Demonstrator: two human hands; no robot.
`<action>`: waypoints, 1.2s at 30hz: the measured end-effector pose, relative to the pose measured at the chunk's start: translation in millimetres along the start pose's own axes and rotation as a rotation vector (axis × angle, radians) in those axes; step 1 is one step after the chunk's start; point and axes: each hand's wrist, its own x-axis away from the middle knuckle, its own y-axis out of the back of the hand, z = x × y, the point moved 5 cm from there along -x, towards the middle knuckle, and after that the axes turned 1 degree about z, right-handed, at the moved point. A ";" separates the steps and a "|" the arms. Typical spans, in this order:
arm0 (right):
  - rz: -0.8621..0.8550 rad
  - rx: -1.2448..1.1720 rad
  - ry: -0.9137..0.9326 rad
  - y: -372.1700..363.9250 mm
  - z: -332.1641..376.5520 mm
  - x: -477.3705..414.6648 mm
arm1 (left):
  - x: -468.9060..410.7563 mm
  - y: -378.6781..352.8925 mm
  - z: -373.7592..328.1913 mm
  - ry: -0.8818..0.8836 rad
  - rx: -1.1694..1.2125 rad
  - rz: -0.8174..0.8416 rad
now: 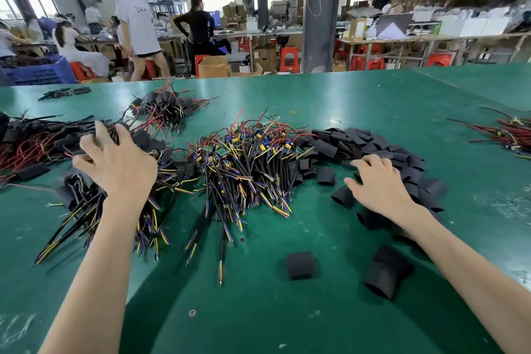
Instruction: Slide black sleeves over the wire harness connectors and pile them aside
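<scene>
- My left hand (115, 164) is out to the left of the middle heap of wire harnesses (247, 158). Its fingers are spread wide, and the fingertips (99, 131) are down on the stack of sleeved harnesses (43, 141).
- I see nothing pinched in that hand. The sleeved ends lie under and between the fingers.
- My right hand (379, 181) is to the right of the middle heap. The fingers are stretched and only lightly bent, lying on top of the pile of black sleeves (359, 144).
- The thumb sits apart from the fingers, just beside one loose sleeve (343, 195). No sleeve is gripped that I can make out.
- Writing: there's a print on the white T-shirt (138, 8) of the person standing beyond the heap, but it's too blurred for me to read.
- Nearer me than the heap, two stray sleeves (300, 264) and (385, 276) lie on the green table (373, 95).
- Behind the heap to the left sits another small bundle of sleeved harnesses (163, 106). Behind it to the right lies a yellow rubber band (293, 112).
- Far right of the heap, well apart from it, there's a bunch of red wires (511, 135).
- Beyond the table edge stand a blue crate (40, 72), a cardboard box (214, 66) and red stools (288, 59).
</scene>
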 end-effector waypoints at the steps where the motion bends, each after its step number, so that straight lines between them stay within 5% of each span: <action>1: 0.025 -0.029 0.065 0.5 3.8 -0.2 | 0.0 0.6 -0.9 -0.003 0.006 -0.004; 8: 0.339 -0.137 0.279 -10.5 19.6 5.9 | 17.3 14.4 -60.4 -0.290 0.257 -0.184; 15: 0.341 -0.061 0.301 -15.4 14.9 1.1 | 44.7 -43.3 -162.9 -0.515 0.405 0.236; 19: 0.367 -0.008 0.343 -17.8 13.9 0.2 | 41.9 -64.1 -187.8 -0.521 0.213 0.300; 23: 0.294 0.024 0.349 -17.6 15.5 1.0 | 35.2 -65.4 -190.3 -0.470 0.311 0.329; 31: 0.166 -0.015 0.345 -9.5 21.4 6.8 | 20.7 -21.6 -196.9 -0.238 1.088 0.305; 36: 0.134 -0.112 0.351 -1.5 28.8 10.1 | 6.1 27.5 -204.2 -0.215 1.275 0.237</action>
